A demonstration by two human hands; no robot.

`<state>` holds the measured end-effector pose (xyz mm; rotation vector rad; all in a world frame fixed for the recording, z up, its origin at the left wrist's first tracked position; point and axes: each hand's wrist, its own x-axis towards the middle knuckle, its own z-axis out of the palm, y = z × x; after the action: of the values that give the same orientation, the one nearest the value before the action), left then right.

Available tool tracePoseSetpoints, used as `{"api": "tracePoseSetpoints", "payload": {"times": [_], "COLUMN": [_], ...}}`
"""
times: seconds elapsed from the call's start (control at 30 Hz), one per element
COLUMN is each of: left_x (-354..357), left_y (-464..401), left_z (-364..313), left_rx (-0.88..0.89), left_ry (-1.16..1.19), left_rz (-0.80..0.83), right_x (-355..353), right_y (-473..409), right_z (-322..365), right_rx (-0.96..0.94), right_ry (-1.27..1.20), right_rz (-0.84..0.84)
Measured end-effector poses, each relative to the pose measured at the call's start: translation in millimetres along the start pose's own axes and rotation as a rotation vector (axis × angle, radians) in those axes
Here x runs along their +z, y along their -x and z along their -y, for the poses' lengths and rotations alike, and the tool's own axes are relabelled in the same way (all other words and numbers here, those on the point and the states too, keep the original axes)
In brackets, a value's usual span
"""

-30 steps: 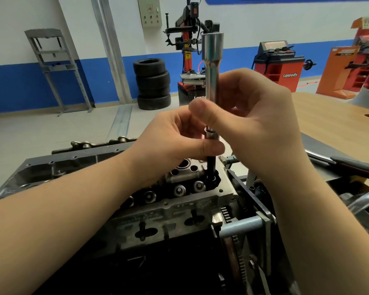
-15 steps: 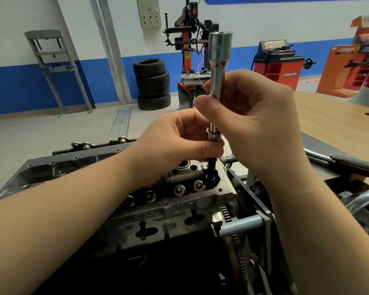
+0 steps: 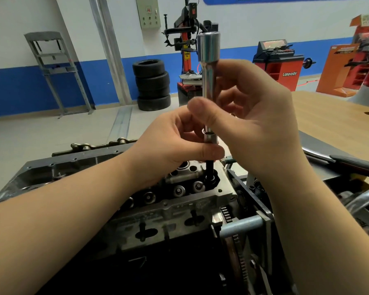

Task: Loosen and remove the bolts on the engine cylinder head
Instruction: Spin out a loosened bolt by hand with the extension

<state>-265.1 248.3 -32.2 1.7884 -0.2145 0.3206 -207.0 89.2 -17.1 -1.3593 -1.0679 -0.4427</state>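
Both hands grip: right hand [image 3: 258, 124] on the smooth, slippery extension bar [image 3: 209, 67], left hand [image 3: 175, 143] steadying the rigid bolt [image 3: 209, 169].

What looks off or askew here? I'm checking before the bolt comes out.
Nothing stands out. The extension bar stands upright in the right hand, the left hand holds the socket, and the dark bolt rises straight from the cylinder head.

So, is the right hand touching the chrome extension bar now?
Touching. The head view shows the right hand with thumb and fingers curled round the upright chrome extension bar, no gap between them.
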Motion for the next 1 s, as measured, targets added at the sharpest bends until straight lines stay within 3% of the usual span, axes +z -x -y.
{"api": "tracePoseSetpoints", "payload": {"times": [0.1,0.17,0.23,0.33,0.53,0.7,0.83,1.0], "left_x": [3.6,1.0,-3.2,-7.4,-2.8,-5.7,-7.7,-4.3], "left_y": [-0.9,0.7,3.5,3.0,-3.9,-0.7,-0.3,-3.0], "left_z": [1.0,1.8,1.4,1.0,3.0,5.4,2.6,3.4], "left_rx": [0.007,-0.014,-0.041,-0.034,0.02,-0.032,0.004,0.025], "left_ry": [0.023,0.107,0.185,0.107,0.018,0.178,0.055,0.019], "left_rz": [-0.008,0.081,0.15,0.084,-0.012,0.109,0.015,-0.01], "right_x": [2.7,1.7,-0.1,-2.9,3.2,1.0,-2.7,1.2], "right_y": [1.5,1.8,1.8,0.9,0.9,0.1,-1.6,0.7], "right_z": [-3.0,-4.4,-4.8,-2.5,-5.0,-7.4,-4.0,-1.5], "right_rx": [-0.048,-0.041,0.0,0.057,0.006,0.033,0.107,-0.006], "right_ry": [0.094,0.074,-0.039,-0.215,0.134,0.047,-0.146,0.064], "right_rz": [-0.083,-0.079,-0.033,0.037,-0.052,-0.053,-0.001,-0.045]}}
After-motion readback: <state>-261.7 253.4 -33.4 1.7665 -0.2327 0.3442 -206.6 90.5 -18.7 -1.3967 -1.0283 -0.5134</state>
